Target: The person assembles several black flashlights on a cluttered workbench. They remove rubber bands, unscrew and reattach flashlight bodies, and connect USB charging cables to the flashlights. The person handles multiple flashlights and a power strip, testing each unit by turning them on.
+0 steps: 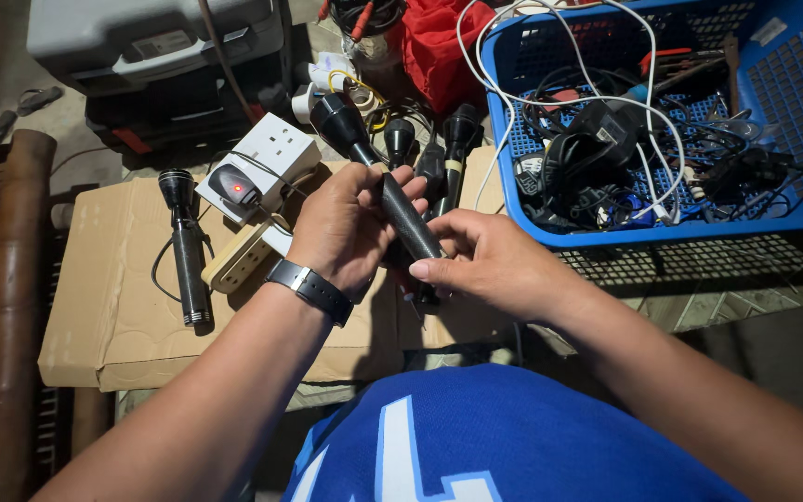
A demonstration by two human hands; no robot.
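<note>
A long black flashlight (378, 172) is held in both hands above a flattened cardboard box (113, 316). My left hand (346, 228), with a black watch on the wrist, wraps its middle. My right hand (485, 260) grips its lower end, thumb lying along the barrel. The wide head of the flashlight points away from me. A second black flashlight (185, 246) lies on the cardboard to the left. Several more black flashlights (457, 139) stand or lie just beyond my hands.
A white socket adapter with a red-lit black plug (253, 167) and a beige power strip (239, 260) lie on the cardboard. A blue plastic basket (792, 209) full of cables and chargers sits right. A grey case (141, 46), red cloth (439, 46) and brown pipe (11, 279) surround.
</note>
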